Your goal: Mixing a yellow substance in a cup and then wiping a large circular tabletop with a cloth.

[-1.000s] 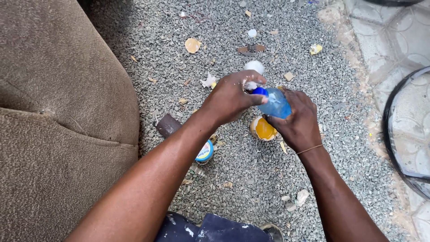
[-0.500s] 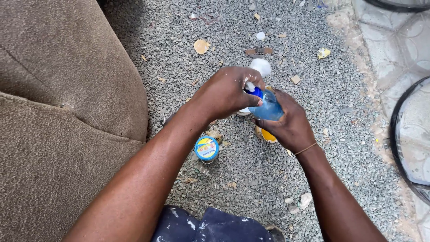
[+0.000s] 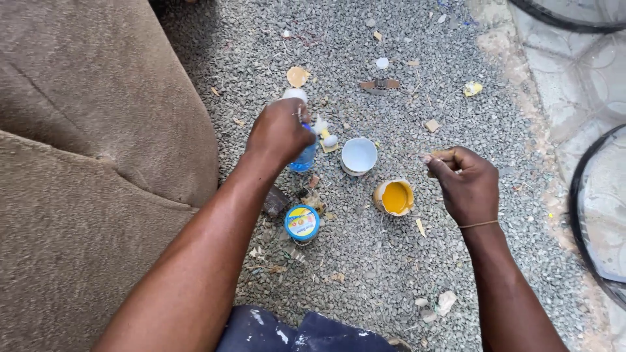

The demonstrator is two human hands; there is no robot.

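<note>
Blue bottle (image 3: 304, 158) is standing on the gravel ground (image 3: 391, 274), left hand (image 3: 282, 130) clamped over its top, probably to steady it. Right hand (image 3: 464, 181) pinches a small brownish bit, can't tell what. Between them a white cup (image 3: 358, 155) looks empty and a little tub (image 3: 394, 197) holds yellow paint; lidded jar (image 3: 302, 223) sits nearer

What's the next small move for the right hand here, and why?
Probably lower the right hand toward the open yellow paint pot. Its fingers pinch a small stick-like piece just beside that pot, while the left hand holds the blue bottle down on the gravel. What the piece is stays unclear.
</note>
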